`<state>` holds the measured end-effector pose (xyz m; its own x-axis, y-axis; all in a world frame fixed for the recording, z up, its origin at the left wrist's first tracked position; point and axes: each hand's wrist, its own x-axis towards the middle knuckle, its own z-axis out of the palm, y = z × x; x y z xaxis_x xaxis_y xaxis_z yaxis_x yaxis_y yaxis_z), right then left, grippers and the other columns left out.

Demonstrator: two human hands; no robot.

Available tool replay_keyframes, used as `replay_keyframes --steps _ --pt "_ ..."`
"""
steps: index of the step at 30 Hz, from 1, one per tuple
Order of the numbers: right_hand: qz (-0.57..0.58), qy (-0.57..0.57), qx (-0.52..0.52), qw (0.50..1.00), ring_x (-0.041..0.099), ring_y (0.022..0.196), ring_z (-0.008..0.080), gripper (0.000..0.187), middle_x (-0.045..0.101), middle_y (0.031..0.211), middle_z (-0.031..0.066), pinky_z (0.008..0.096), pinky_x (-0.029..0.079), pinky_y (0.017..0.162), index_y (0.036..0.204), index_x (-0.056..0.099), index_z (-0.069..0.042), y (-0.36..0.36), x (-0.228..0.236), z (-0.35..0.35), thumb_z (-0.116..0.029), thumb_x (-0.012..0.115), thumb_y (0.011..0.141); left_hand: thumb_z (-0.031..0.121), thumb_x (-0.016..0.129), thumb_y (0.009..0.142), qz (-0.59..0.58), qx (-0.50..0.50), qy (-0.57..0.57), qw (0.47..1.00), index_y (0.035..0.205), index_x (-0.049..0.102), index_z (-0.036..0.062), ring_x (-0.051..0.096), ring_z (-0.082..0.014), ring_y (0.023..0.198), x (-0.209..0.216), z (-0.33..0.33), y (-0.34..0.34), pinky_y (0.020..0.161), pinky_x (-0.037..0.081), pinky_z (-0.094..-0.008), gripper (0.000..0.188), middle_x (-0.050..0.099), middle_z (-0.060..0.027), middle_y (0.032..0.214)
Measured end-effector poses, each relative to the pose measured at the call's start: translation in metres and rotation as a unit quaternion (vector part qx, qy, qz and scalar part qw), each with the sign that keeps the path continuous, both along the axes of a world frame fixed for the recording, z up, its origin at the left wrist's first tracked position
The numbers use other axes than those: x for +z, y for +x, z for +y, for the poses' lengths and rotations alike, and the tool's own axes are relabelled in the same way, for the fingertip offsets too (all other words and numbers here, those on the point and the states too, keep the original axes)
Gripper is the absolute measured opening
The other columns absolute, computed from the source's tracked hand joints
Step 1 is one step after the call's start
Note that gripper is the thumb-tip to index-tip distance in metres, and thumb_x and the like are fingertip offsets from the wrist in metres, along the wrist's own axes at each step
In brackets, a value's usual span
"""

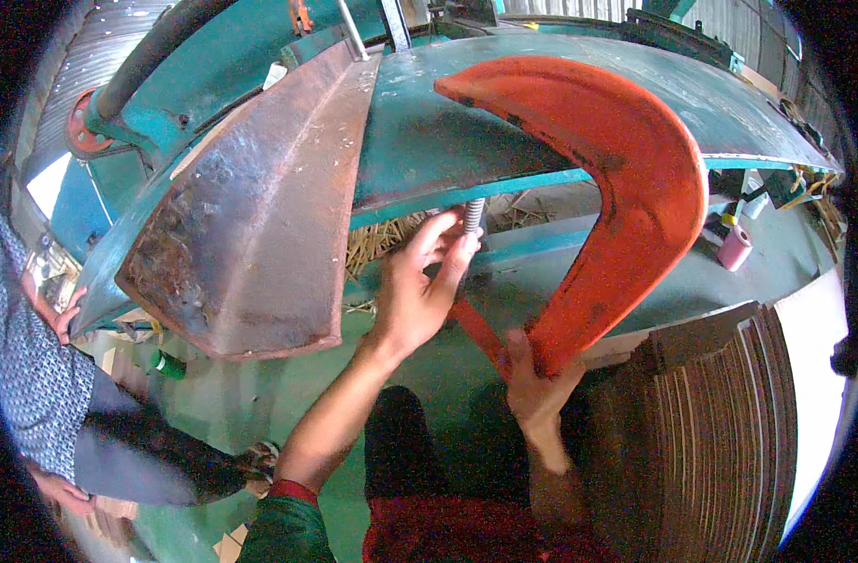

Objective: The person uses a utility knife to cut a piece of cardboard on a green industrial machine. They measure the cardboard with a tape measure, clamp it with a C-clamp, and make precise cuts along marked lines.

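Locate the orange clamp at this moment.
In the head view, the orange clamp is right of centre, arching round the green metal table's edge, its lower end in the right hand and its threaded screw at the left hand.

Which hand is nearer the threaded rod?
Left: left hand is at the threaded rod; right hand is lower and farther right, on the orange clamp near its bottom.

The orange clamp (661,183) is smooth painted metal, its screw (472,217) ridged metal; the brown plate (265,216) looks rusty and rough, the stacked cardboard (724,427) matt.
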<state>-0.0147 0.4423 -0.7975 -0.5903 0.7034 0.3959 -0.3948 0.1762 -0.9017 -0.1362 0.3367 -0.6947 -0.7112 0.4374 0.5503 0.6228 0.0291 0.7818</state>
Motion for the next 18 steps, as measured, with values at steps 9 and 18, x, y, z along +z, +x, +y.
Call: replay_keyframes --steps 9,18 --pt "-0.030 0.073 -0.010 0.997 0.063 0.070 0.0137 0.006 0.067 0.081 0.0053 0.0294 0.051 0.063 0.094 0.067 0.001 0.028 0.016 0.017 -0.002 0.071 0.091 0.020 0.065 0.102 -0.027 0.010 0.039 0.999 0.117 0.063 -0.0004 0.070 -0.0121 0.083 0.001 0.026 0.000 0.074 0.055 -0.0270 0.025 0.073 -0.0071 0.094" --pt "-0.023 0.064 0.025 0.997 0.065 0.076 0.0146 0.008 0.069 0.087 0.0067 0.0293 0.052 0.070 0.094 0.067 0.002 0.042 0.022 0.018 -0.003 0.071 0.090 0.020 0.071 0.098 0.137 -0.004 -0.014 0.990 0.127 0.060 -0.0008 0.070 -0.0158 0.092 -0.005 0.021 0.000 0.073 0.058 -0.0271 0.038 0.068 -0.0081 0.099"
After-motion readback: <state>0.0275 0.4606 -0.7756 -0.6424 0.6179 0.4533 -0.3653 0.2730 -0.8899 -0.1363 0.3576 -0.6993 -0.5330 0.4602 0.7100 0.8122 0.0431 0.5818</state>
